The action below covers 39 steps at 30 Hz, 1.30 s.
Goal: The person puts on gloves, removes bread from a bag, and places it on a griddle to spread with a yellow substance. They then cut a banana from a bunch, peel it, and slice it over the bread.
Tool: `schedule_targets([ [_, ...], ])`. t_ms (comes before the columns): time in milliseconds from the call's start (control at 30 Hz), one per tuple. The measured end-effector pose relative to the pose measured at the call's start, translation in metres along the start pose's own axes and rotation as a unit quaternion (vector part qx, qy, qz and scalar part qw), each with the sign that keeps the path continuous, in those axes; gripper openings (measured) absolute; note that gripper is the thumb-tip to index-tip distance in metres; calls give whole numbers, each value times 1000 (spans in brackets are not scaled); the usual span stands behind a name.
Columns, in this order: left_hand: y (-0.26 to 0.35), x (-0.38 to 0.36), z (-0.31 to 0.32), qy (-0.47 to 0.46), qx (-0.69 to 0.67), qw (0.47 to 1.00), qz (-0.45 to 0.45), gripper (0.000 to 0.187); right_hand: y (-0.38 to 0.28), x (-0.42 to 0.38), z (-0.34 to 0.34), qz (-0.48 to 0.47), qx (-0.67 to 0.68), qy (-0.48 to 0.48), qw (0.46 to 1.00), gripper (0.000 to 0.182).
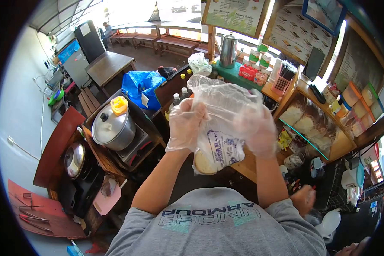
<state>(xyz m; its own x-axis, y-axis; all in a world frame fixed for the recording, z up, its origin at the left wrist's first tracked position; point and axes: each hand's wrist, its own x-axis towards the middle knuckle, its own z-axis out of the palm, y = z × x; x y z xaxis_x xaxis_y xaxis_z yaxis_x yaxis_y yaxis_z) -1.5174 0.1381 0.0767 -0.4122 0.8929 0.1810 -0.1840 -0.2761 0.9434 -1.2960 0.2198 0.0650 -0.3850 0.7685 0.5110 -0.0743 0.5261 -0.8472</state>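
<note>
A clear plastic bag with purple print hangs in front of my chest. At its lower end sits a round, pale bread bun, seen partly through the film and the print. My left hand, in a clear plastic glove, pinches the bag's left side with closed fingers. At the bag's right side is my right hand, also gloved. Motion smears its fingers, so their grip on the film is not clear.
A large lidded pot stands on a stove at left, with a yellow container on top. A blue bag lies behind it. At right, a wooden display case holds bagged bread. Another person's hand is close to my right elbow.
</note>
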Motion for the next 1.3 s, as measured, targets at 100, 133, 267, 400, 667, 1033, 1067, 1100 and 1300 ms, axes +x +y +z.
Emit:
schedule_targets([
  [100, 7, -10, 2, -40, 125, 991, 35, 10, -18, 19, -9, -142, -233, -30, 962, 15],
  [133, 6, -12, 0, -64, 125, 989, 41, 10, -26, 25, -3, -192, -265, -45, 944, 11],
  [267, 11, -22, -19, -59, 220, 967, 116, 14, -40, 33, 34, -29, 20, -292, 956, 14],
  [400, 25, -45, -85, -77, 293, 943, 140, 15, -32, 27, 80, 226, 337, -283, 869, 22],
  [667, 35, -113, -202, 37, 346, 935, 69, 17, -4, -7, 219, 328, 506, -262, 754, 26],
  [1033, 88, -188, -250, 201, 636, 670, 326, 33, -47, -1, 358, 323, 461, -542, 624, 20],
  [1067, 88, -196, -251, 222, 640, 665, 313, 33, -49, -1, 367, 350, 450, -554, 606, 19],
  [1100, 91, -204, -251, 234, 652, 654, 304, 33, -44, 1, 379, 356, 427, -567, 608, 19],
  [1300, 107, -268, -259, 327, 634, 647, 269, 25, -37, 11, 456, 386, 423, -612, 546, 27],
])
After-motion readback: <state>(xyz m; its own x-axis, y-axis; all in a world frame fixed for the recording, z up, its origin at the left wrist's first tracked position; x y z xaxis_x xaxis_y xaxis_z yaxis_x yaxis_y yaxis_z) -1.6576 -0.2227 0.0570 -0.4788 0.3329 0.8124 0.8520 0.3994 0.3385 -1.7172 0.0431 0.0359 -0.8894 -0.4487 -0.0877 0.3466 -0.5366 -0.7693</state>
